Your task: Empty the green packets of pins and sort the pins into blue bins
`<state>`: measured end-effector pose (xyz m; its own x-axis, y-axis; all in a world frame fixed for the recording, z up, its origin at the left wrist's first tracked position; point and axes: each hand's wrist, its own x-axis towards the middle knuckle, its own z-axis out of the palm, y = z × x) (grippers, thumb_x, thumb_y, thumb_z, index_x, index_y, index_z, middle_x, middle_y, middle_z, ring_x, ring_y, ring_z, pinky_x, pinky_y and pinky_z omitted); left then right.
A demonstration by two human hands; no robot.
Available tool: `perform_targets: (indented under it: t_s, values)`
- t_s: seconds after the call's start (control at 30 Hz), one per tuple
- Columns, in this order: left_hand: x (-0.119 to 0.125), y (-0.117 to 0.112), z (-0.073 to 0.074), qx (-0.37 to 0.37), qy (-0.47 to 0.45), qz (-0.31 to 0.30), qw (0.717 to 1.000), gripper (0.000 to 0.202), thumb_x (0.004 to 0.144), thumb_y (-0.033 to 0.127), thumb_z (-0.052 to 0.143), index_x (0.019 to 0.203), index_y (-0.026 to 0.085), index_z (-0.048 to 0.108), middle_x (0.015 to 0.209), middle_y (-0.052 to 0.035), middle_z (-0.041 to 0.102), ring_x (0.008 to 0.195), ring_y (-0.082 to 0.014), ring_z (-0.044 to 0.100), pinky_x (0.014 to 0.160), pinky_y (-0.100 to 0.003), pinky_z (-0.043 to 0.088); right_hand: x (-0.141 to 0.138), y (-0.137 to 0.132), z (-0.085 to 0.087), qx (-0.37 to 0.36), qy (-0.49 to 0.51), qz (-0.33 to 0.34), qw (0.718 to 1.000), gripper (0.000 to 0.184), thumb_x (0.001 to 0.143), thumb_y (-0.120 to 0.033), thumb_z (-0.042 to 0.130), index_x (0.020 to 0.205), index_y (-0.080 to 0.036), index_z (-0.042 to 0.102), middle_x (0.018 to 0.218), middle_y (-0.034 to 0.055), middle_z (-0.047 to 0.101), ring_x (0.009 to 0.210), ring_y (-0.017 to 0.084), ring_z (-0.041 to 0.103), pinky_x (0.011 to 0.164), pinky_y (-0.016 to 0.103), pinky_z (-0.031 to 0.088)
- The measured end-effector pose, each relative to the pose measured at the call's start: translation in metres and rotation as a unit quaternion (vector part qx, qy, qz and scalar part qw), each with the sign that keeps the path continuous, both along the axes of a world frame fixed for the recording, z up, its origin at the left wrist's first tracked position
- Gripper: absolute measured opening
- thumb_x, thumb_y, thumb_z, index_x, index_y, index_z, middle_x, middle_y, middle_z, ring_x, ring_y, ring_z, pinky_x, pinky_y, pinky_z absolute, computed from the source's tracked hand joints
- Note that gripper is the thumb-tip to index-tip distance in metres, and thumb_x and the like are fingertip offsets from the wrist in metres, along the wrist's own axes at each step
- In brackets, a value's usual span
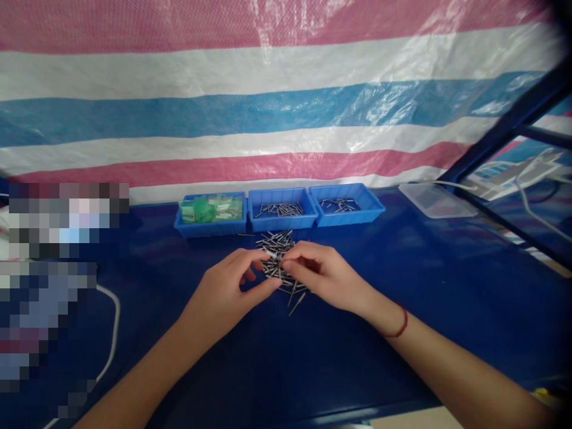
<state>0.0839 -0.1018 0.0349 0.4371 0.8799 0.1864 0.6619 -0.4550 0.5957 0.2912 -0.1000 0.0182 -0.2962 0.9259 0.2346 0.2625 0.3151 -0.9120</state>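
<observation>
A loose pile of silver blind rivets [273,240] lies on the blue table in front of me, partly hidden behind my hands. My left hand [243,277] is at the pile's left side, its thumb and forefinger spread apart with no held object visible. From the right, my right hand [319,271] reaches over the pile, thumb and forefinger pinched together. A small silver piece shows at those fingertips, seemingly a rivet, though blurred. One rivet [297,304] lies at the pile's near edge, below the right hand.
Behind the pile stand three blue bins: the left bin [210,229] has green and clear packets, the middle bin [282,223] and right bin [351,217] hold rivets. A clear plastic lid [438,201] lies right. A white cable [117,316] runs left. Striped sheeting hangs behind.
</observation>
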Motion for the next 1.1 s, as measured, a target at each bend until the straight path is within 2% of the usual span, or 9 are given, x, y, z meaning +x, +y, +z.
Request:
perform_targets:
  t_s: [0.07,0.17,0.27,0.37,0.43,0.57,0.73,0.9,1.1]
  values:
    - [-0.008,0.005,0.000,0.002,0.062,0.014,0.998,0.040,0.087,0.047,0.057,0.119,0.023,0.058,0.101,-0.0031,0.065,0.085,-0.0174,0.063,0.078,-0.031,0.051,0.009,0.012,-0.003,-0.067,0.088,-0.102,0.989,0.017,0.084,-0.032,0.061,0.079,-0.016,0.066,0.063,-0.0024,0.052,0.053,0.008,0.042,0.047,0.022,0.033]
    - [-0.024,0.014,-0.001,0.023,0.177,0.014,0.984,0.042,0.089,0.047,0.053,0.123,0.022,0.058,0.118,-0.0073,0.060,0.103,-0.0247,0.060,0.093,-0.040,0.047,0.031,0.033,-0.007,-0.133,0.208,-0.246,0.937,0.020,0.077,-0.036,0.065,0.082,-0.016,0.065,0.057,-0.0070,0.040,0.044,0.005,0.029,0.039,0.020,0.020]
    - [-0.036,0.020,-0.005,0.018,0.265,0.015,0.964,0.050,0.087,0.049,0.056,0.129,0.023,0.055,0.127,-0.0100,0.055,0.109,-0.0299,0.057,0.092,-0.044,0.047,0.052,0.049,-0.009,-0.153,0.272,-0.283,0.907,0.023,0.073,-0.036,0.070,0.083,-0.016,0.065,0.058,-0.0072,0.040,0.042,0.003,0.025,0.036,0.019,0.015]
    - [-0.038,0.024,-0.010,0.022,0.290,0.020,0.957,0.048,0.090,0.048,0.052,0.131,0.025,0.053,0.125,-0.0097,0.056,0.108,-0.0296,0.057,0.092,-0.044,0.047,0.062,0.054,-0.010,-0.155,0.291,-0.289,0.899,0.024,0.075,-0.038,0.068,0.084,-0.016,0.065,0.058,-0.0071,0.040,0.041,0.003,0.024,0.035,0.019,0.015]
    - [-0.036,0.027,-0.012,0.035,0.281,0.015,0.959,0.037,0.094,0.041,0.047,0.127,0.027,0.056,0.121,-0.0074,0.058,0.105,-0.0265,0.058,0.091,-0.041,0.047,0.060,0.052,-0.009,-0.162,0.293,-0.275,0.901,0.021,0.076,-0.037,0.066,0.083,-0.016,0.065,0.056,-0.0073,0.039,0.041,0.004,0.023,0.035,0.019,0.015]
    - [-0.030,0.031,-0.013,0.027,0.256,-0.001,0.966,0.024,0.096,0.029,0.044,0.098,0.022,0.066,0.107,-0.0053,0.061,0.095,-0.0224,0.059,0.085,-0.035,0.046,0.044,0.040,-0.007,-0.162,0.247,-0.222,0.929,0.017,0.079,-0.034,0.062,0.078,-0.017,0.064,0.056,-0.0070,0.038,0.043,0.005,0.024,0.037,0.019,0.016]
    - [-0.019,0.025,-0.006,-0.051,0.098,-0.015,0.994,0.020,0.096,0.031,0.044,0.094,0.020,0.060,0.093,-0.0019,0.063,0.082,-0.0165,0.059,0.076,-0.028,0.044,0.015,0.017,-0.006,-0.013,0.050,-0.115,0.992,0.014,0.082,-0.030,0.062,0.080,-0.017,0.068,0.064,-0.0016,0.054,0.054,0.008,0.045,0.049,0.022,0.035]
    - [-0.003,0.007,0.004,-0.139,-0.022,-0.058,0.988,0.023,0.096,0.036,0.044,0.094,0.020,0.060,0.084,0.0011,0.063,0.075,-0.0137,0.056,0.068,-0.024,0.042,-0.007,-0.006,-0.007,0.113,-0.017,0.000,0.993,0.012,0.084,-0.021,0.062,0.094,-0.018,0.069,0.074,0.0005,0.060,0.056,0.008,0.047,0.053,0.023,0.039]
    - [0.001,0.003,0.002,-0.199,-0.061,-0.076,0.975,0.027,0.096,0.038,0.042,0.088,0.018,0.059,0.077,0.0018,0.057,0.070,-0.0125,0.052,0.062,-0.023,0.040,-0.010,-0.011,-0.006,0.135,-0.016,0.035,0.990,0.010,0.084,-0.019,0.063,0.093,-0.020,0.069,0.073,-0.0002,0.061,0.056,0.008,0.048,0.053,0.022,0.040]
